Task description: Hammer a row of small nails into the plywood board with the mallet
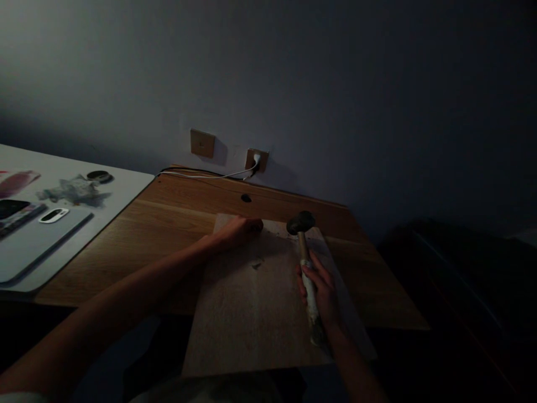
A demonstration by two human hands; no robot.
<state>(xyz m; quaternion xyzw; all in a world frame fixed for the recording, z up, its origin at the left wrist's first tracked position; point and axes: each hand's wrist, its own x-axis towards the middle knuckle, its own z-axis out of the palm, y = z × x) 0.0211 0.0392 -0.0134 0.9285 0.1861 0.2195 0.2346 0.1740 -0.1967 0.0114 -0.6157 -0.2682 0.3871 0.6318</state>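
A pale wooden board (251, 302) lies on the brown wooden table (168, 215) and juts over its near edge. My right hand (321, 291) is wrapped around the light handle of a hammer (302, 240), whose dark head rests near the board's far edge. My left hand (241, 230) sits at the board's far left corner with its fingers curled, and what they pinch is too dark to make out. A small dark mark (257, 265) shows on the board between the hands.
A white mat (104, 196) covers the table's left part, carrying a grey laptop (33, 246), a phone (12, 210), a crumpled wrapper (73, 189) and a round lid (99, 177). A white cable (210, 176) runs to a wall socket (257, 160). Dark furniture (461, 291) stands at right.
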